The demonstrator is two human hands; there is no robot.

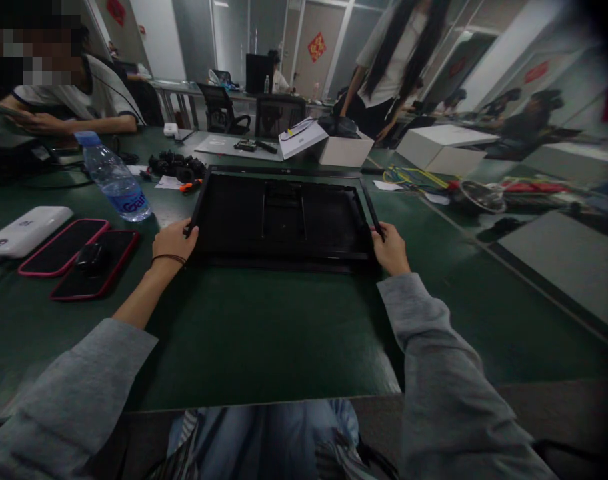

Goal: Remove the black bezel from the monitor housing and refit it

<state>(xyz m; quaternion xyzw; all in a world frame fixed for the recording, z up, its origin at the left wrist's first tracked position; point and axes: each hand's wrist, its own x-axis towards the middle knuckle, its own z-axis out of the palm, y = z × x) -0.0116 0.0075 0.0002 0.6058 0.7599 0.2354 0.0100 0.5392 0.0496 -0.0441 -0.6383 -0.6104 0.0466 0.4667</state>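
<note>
A thin black monitor bezel (287,171) is tilted over a black monitor back shell (229,212), which lies on the green table (274,333) in front of me. Fingers of my left hand (175,241), with a dark cord at the wrist, are closed around the bezel's left side. On the opposite side, my right hand (391,249) grips the bezel's right edge. The shell's inside faces up, showing a raised rectangular section at its middle. Some of the bezel's lower edge cannot be told apart from the dark shell.
Left of me are a water bottle (118,180), a white power bank (29,230) and two red-edged phones (64,247). Black cables (171,165) and white boxes (347,148) stand beyond the shell. Right, a metal bowl (479,197) sits by coloured wires. Other people are around.
</note>
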